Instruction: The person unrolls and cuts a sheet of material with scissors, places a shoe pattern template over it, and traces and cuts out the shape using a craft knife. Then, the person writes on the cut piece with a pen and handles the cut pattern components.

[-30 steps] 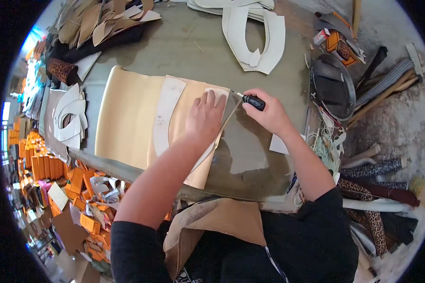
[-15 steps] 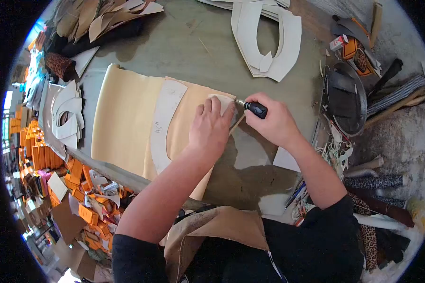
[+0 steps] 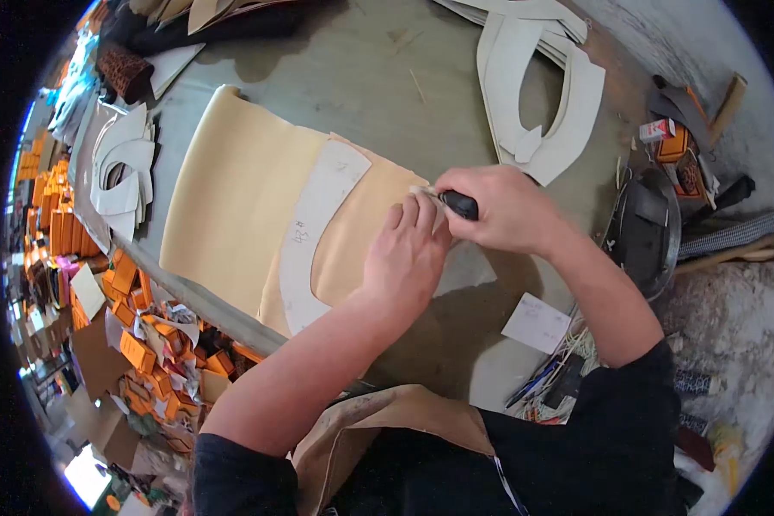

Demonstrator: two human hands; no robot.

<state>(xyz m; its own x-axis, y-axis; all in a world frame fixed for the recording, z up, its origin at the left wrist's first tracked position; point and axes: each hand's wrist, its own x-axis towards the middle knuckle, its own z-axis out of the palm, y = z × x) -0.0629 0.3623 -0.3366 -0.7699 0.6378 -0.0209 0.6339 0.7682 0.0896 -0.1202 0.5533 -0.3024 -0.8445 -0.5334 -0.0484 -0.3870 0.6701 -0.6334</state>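
Note:
My left hand (image 3: 407, 255) lies palm down with its fingers stretched out. They press on a small white template (image 3: 419, 190), mostly covered by the fingers, at the upper right of a tan sheet (image 3: 359, 228). My right hand (image 3: 507, 211) is closed around the black handle of a knife (image 3: 461, 205), right beside the left fingertips. Its blade is hidden. A long curved white template (image 3: 299, 245), with handwriting on it, rests on the sheet left of my hands. Further left, the pale yellow side of the sheet material (image 3: 224, 189) is spread out.
Stacked white templates (image 3: 580, 120) lie at the upper right, and more curved pieces (image 3: 120, 176) at the left edge. A white card (image 3: 536, 322) sits near my right forearm. A dark round-rimmed tray (image 3: 649, 228) stands beyond the right edge. Orange boxes (image 3: 138, 353) are heaped at lower left.
The view has shifted and turned slightly. The knife has come closer to my left fingers, and its metal shaft and the thin strip beside it no longer show. The white card is more visible.

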